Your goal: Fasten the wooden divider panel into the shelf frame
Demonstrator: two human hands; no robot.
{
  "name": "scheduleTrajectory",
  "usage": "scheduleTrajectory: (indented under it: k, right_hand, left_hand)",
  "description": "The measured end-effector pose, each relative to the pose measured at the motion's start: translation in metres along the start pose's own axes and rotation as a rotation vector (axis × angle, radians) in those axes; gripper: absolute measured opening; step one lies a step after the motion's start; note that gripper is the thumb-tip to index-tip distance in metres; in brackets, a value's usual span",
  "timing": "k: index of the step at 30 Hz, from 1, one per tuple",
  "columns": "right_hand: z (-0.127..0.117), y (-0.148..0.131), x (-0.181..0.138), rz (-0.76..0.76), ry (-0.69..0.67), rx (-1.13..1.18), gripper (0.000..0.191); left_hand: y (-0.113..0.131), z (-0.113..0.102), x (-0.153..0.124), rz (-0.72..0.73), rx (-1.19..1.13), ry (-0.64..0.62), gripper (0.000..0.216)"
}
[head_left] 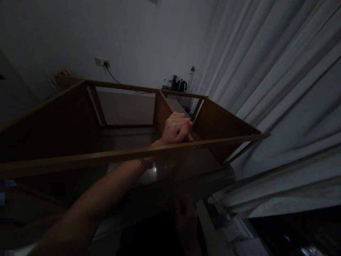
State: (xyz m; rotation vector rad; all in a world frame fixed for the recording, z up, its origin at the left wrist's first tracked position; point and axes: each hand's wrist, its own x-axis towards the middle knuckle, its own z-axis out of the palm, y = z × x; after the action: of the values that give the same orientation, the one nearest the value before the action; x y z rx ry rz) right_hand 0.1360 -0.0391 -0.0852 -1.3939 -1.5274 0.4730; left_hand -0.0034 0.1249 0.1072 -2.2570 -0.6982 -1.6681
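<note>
A brown wooden cabinet frame (80, 156) lies open side up in a dim room, split by an upright middle divider (163, 110). My left hand (176, 128) reaches over the near rail, its fingers wrapped round the divider's top edge. A bracelet sits at that wrist. My right hand (186, 218) is low under the near rail, in deep shadow; its fingers do not show clearly and I cannot make out whether it holds anything.
Long pale curtains (279, 106) hang close along the right side. A wall socket (102, 62) with a dark cable sits on the back wall. A kettle (181, 85) stands on a far surface behind the frame. The glossy floor shows through the frame.
</note>
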Motion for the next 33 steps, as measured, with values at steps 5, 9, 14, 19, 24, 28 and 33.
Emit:
scheduleTrajectory:
  k: [5,9,14,19,24,28,33]
  right_hand:
    - [-0.007,0.006,0.004,-0.200,-0.063,-0.137,0.024]
    - [0.002,0.001,0.001,-0.207,-0.040,-0.142,0.024]
    - [0.016,-0.012,-0.009,0.003,-0.010,-0.005,0.025]
    - [0.018,-0.030,-0.009,0.295,-0.072,0.232,0.027]
    - [0.013,-0.030,-0.004,0.373,-0.095,0.400,0.034]
    - [0.009,-0.025,0.001,0.484,-0.197,0.509,0.040]
    - [0.003,-0.028,0.005,0.495,-0.176,0.624,0.038]
  left_hand:
    - [0.001,0.000,0.001,0.006,-0.013,0.022,0.041]
    - [0.000,0.000,0.000,0.003,-0.014,0.018,0.041]
    - [-0.001,0.000,-0.001,0.008,-0.010,0.003,0.040]
    - [0.002,-0.001,0.000,0.012,-0.016,0.014,0.039]
    - [0.003,0.000,0.002,0.024,-0.030,0.036,0.039]
    - [0.003,-0.001,0.002,0.033,-0.029,0.042,0.038]
    - [0.003,-0.001,0.000,0.012,-0.021,0.017,0.039]
